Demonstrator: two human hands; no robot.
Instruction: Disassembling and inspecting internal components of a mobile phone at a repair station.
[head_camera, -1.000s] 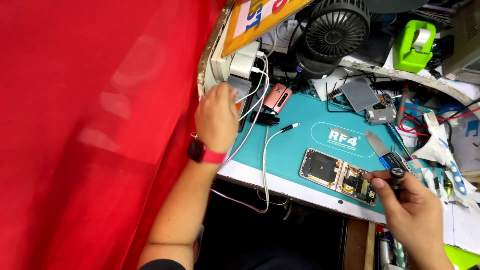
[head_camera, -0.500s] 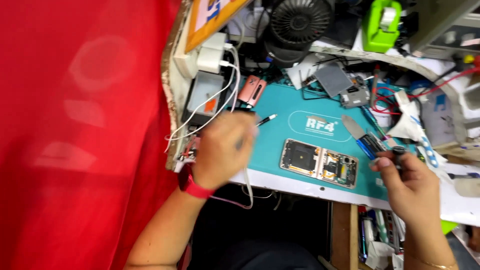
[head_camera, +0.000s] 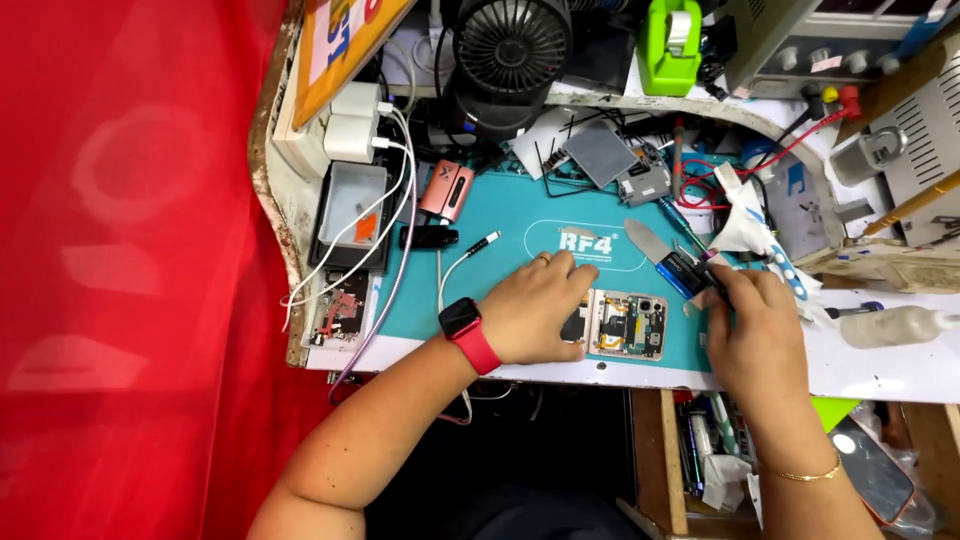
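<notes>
the left hand (head_camera: 540, 310), with a red-strapped watch on its wrist, lies palm down on the teal work mat (head_camera: 490, 215) near the front edge of the table (head_camera: 880, 365). its fingers are loosely curled, not clenched, and they press on the left end of the opened phone (head_camera: 625, 325), covering that end; it steadies the phone rather than gripping it. the phone lies flat on the mat with its back off, boards and camera parts showing, just near of the white oval marking on the mat.

the right hand (head_camera: 755, 325) is just right of the phone, fingers closed around a small dark tool (head_camera: 715, 280) whose tip points left and far; beside it lies a flat metal blade with a blue handle (head_camera: 665, 258). whether the tool touches the phone cannot be told.

further off on the mat lie a pink gadget (head_camera: 447, 190) and a black stick (head_camera: 428, 237), with white cables (head_camera: 385, 215) running down from chargers at the far left. a black fan (head_camera: 512, 50) and a green tape dispenser (head_camera: 670, 45) stand at the far side, and a red cloth (head_camera: 130, 270) fills the left
</notes>
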